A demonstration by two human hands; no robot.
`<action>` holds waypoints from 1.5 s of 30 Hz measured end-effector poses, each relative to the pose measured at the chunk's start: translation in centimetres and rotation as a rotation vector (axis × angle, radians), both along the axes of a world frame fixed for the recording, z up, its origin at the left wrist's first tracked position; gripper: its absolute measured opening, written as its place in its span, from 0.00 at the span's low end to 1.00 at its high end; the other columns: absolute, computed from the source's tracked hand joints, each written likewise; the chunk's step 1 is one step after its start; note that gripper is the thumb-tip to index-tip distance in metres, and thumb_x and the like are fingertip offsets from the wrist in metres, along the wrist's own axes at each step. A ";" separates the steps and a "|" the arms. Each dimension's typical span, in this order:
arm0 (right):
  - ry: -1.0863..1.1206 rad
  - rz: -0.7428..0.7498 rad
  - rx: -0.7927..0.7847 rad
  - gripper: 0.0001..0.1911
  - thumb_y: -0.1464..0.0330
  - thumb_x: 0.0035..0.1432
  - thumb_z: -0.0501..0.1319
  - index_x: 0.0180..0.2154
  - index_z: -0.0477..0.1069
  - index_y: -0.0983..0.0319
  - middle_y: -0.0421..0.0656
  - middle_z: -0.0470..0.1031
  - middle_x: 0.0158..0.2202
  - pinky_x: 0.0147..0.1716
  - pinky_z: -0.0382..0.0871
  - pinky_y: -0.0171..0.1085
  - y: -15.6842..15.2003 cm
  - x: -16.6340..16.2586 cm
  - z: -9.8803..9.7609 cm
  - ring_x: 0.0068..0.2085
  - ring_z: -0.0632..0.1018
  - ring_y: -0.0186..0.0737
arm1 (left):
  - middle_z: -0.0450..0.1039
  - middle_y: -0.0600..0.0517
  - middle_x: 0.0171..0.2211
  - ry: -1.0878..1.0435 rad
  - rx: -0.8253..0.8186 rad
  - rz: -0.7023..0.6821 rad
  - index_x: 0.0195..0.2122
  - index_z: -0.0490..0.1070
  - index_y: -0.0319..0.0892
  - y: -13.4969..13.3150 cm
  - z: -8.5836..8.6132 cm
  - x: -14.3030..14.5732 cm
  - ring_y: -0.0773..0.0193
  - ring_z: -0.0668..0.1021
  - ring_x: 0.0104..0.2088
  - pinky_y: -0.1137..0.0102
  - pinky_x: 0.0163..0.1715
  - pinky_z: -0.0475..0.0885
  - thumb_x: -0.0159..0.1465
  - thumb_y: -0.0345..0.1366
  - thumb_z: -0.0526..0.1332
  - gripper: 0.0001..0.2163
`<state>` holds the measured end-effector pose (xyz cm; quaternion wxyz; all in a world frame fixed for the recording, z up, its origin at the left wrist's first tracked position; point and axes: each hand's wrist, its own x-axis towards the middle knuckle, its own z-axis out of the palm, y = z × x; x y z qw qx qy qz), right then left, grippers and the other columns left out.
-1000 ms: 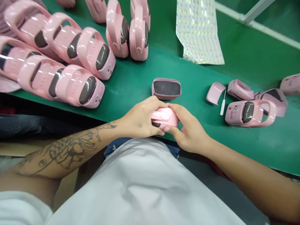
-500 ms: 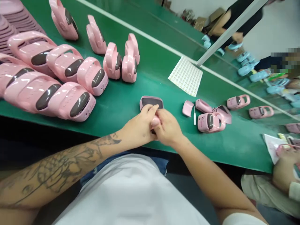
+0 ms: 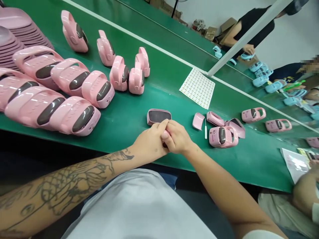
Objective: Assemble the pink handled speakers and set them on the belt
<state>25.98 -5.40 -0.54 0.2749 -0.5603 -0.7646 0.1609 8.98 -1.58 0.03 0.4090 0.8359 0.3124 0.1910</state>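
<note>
My left hand and my right hand are closed together near the table's front edge, fingers overlapping. Whatever lies between them is almost wholly covered; only a small dark patch shows under the right thumb. Just beyond my fingers, a pink casing part with a dark flat inset lies on the green table. To the right of my hands are a curved pink cover, a screwdriver with a white handle, and a pink handled device with a dark window.
Pink handled devices crowd the left side, with stacked pink panels behind. A sticker sheet lies near the white post. At right sits another person; across the table a person in black handles blue parts.
The view has tilted, so the table and its things appear slightly lower. My hands stay clasped together, the fingers a little shifted. The pink casing part now shows more beyond them.
</note>
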 end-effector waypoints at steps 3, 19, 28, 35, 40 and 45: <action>0.092 -0.030 -0.011 0.33 0.43 0.72 0.43 0.28 0.70 0.56 0.48 0.73 0.31 0.44 0.73 0.49 0.2 0.0 -0.1 0.36 0.74 0.48 | 0.78 0.41 0.53 0.005 -0.029 0.022 0.64 0.65 0.39 -0.4 0.3 0.3 0.49 0.84 0.46 0.61 0.41 0.79 0.58 0.33 0.65 0.31; 0.986 -0.958 0.117 0.46 0.37 0.69 0.33 0.39 0.77 0.62 0.48 0.83 0.34 0.41 0.82 0.48 -5.0 -0.9 -4.6 0.40 0.86 0.51 | 0.59 0.38 0.74 -0.348 -0.258 -0.028 0.74 0.55 0.45 -2.1 -4.8 -2.3 0.45 0.68 0.72 0.48 0.72 0.65 0.67 0.46 0.69 0.38; 1.052 -0.916 0.193 0.40 0.42 0.73 0.36 0.49 0.77 0.60 0.51 0.84 0.46 0.52 0.80 0.52 -5.2 -6.4 -2.5 0.49 0.85 0.52 | 0.82 0.43 0.45 -0.719 -0.197 0.363 0.46 0.79 0.40 -1.6 -3.7 0.6 0.53 0.83 0.48 0.58 0.52 0.77 0.76 0.60 0.44 0.32; 0.483 -0.572 0.353 0.33 0.49 0.58 0.70 0.59 0.70 0.57 0.52 0.79 0.53 0.49 0.78 0.52 -4.4 -4.2 -1.7 0.51 0.81 0.56 | 0.83 0.42 0.48 -0.637 -0.091 0.317 0.47 0.81 0.41 2.7 -1.0 -0.1 0.51 0.83 0.50 0.57 0.53 0.78 0.77 0.58 0.41 0.33; 0.524 -0.987 0.336 0.24 0.51 0.56 0.69 0.46 0.70 0.60 0.44 0.75 0.42 0.45 0.74 0.46 6.3 4.3 0.1 0.41 0.76 0.45 | 0.75 0.40 0.62 -0.487 0.174 0.260 0.60 0.74 0.42 9.8 -1.2 -0.5 0.49 0.75 0.65 0.50 0.68 0.68 0.76 0.53 0.49 0.25; 0.506 -1.125 0.242 0.18 0.58 0.66 0.68 0.50 0.73 0.63 0.46 0.77 0.50 0.49 0.77 0.48 17.5 10.8 0.6 0.47 0.79 0.44 | 0.68 0.38 0.69 -0.264 0.111 -0.026 0.68 0.67 0.44 12.1 -2.8 -2.6 0.42 0.71 0.69 0.49 0.71 0.66 0.58 0.53 0.74 0.39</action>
